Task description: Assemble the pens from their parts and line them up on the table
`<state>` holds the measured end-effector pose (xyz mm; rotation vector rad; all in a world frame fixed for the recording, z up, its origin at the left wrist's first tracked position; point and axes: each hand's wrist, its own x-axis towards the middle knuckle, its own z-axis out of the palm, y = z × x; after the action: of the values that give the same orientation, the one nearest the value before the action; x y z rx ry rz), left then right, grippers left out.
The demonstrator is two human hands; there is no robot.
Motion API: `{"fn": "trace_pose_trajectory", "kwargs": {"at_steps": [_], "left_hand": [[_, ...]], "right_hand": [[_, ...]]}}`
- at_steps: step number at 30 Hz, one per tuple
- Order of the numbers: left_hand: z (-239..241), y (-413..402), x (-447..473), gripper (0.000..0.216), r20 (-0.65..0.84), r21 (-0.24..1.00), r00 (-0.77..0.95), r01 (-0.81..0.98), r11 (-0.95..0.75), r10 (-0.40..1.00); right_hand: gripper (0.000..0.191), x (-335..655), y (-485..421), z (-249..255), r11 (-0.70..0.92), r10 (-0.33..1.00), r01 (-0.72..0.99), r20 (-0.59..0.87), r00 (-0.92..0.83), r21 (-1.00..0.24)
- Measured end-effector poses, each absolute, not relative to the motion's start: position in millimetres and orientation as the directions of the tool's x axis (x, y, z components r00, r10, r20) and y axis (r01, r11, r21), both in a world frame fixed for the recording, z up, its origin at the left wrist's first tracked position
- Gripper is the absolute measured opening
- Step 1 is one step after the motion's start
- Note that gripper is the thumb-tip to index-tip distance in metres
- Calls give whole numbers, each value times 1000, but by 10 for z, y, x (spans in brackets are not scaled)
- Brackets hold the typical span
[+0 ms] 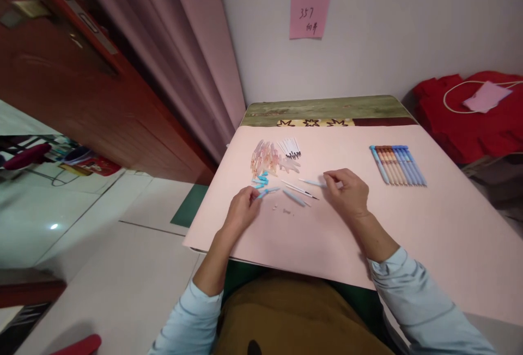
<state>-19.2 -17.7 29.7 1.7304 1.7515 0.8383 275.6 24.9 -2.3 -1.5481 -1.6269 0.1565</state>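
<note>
My left hand (243, 206) pinches a bright blue pen part (268, 191) with a pale, thin end. A slim light blue pen part (312, 182) is held between the fingertips of my right hand (348, 191), its tip pointing left. Between the hands lie thin white pen refills (300, 189) with dark tips and a grey-blue pen barrel (294, 197). Small pale pieces (286, 211) lie nearer me. Several blue pen tops (261, 180) sit just beyond my left hand, close to a pile of pinkish clear pen parts (265, 158).
More white refills (291, 148) are fanned out behind. On the right, brown and blue pens (398, 165) stand side by side in a neat row. Pale pink paper covers the table (433, 235). A red cloth-covered seat (461, 121) is at right, a wooden door (122, 99) at left.
</note>
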Motion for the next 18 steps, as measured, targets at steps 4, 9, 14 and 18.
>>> {"fn": "trace_pose_trajectory", "kwargs": {"at_steps": [4, 9, 14, 18], "left_hand": [[305, -149, -49, 20, -85, 996, -111, 9, 87, 990], [149, -176, 63, 25, -227, 811, 8, -553, 193, 974], [25, -214, 29, 20, -232, 690, 54, -694, 204, 971], [9, -191, 10, 20, -246, 692, 62, -688, 219, 967]], "right_hand": [[21, 2542, 132, 5, 422, 846, 725, 524, -100, -544], [20, 2293, 0, -35, 582, 798, 634, 507, -326, -508], [17, 2133, -81, -45, 606, 790, 655, 442, -426, -451], [16, 1969, -119, -26, 588, 803, 709, 387, -454, -389]]}}
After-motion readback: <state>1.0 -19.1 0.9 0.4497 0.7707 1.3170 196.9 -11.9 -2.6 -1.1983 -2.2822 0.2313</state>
